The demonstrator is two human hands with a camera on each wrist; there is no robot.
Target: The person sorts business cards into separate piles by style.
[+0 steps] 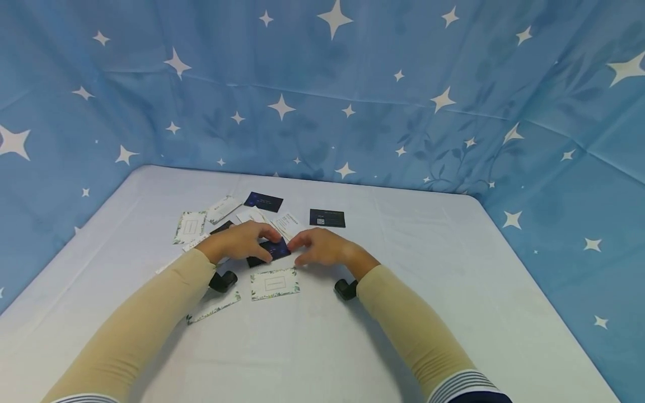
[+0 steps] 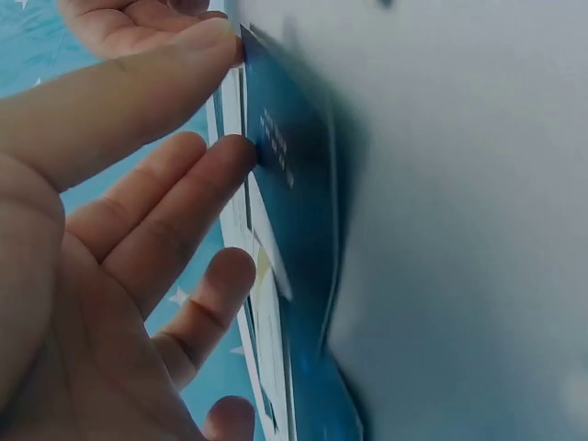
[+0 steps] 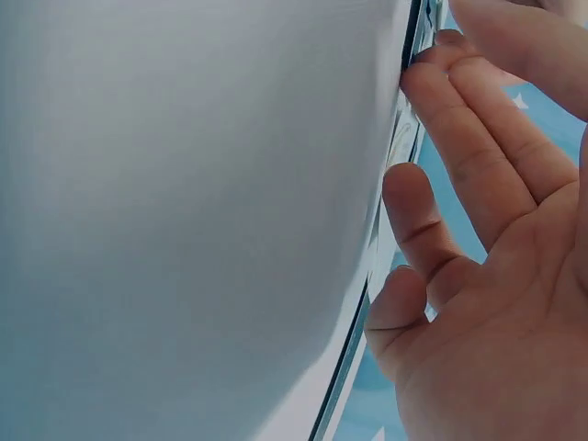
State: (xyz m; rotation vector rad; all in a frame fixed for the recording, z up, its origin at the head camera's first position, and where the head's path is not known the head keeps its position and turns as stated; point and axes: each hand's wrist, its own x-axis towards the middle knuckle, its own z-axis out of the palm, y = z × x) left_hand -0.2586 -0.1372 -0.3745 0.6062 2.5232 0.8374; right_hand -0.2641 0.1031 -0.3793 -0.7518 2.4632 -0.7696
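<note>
Two hands meet just left of the middle of the head view, over one dark blue glossy paper card [image 1: 272,251] that lies on the pale grey cloth-covered table [image 1: 453,291]. The left hand [image 1: 241,240] pinches the card's left edge with thumb and fingertips [image 2: 225,156]; the right hand [image 1: 322,247] is relaxed, its straight fingers [image 3: 432,83] touching the right edge. To lift such a thin, flat card well, I judge it better to slide a fingertip under one edge than to press down. Other rectangular cards, some white with a green leaf border [image 1: 274,283], some dark [image 1: 327,218], lie scattered around. A blue starred fabric backdrop [image 1: 353,84] fills the upper frame.
</note>
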